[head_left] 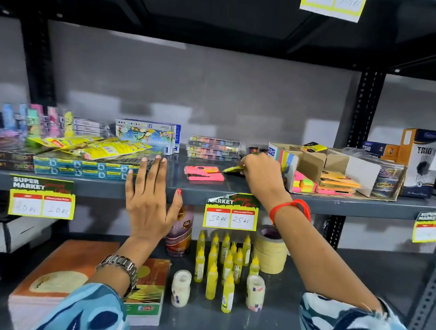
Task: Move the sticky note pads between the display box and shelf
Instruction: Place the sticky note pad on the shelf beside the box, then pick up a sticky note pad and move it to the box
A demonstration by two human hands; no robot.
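Observation:
A pink sticky note pad (204,173) lies flat on the grey shelf (235,191), left of the cardboard display box (337,162). Inside the box are stacks of pink, green and orange pads (338,183). My right hand (261,176) is between the pink pad and the box, pinching a yellow sticky note pad (233,169) just above the shelf surface. My left hand (149,199) hovers flat with fingers spread in front of the shelf edge, holding nothing.
Blue boxes and yellow packets (95,154) fill the shelf's left part, with oil pastel boxes (150,135) and colour trays (213,148) behind. Trio boxes (413,161) stand right of the display box. Glue bottles (221,264), tape rolls and notebooks sit on the lower shelf.

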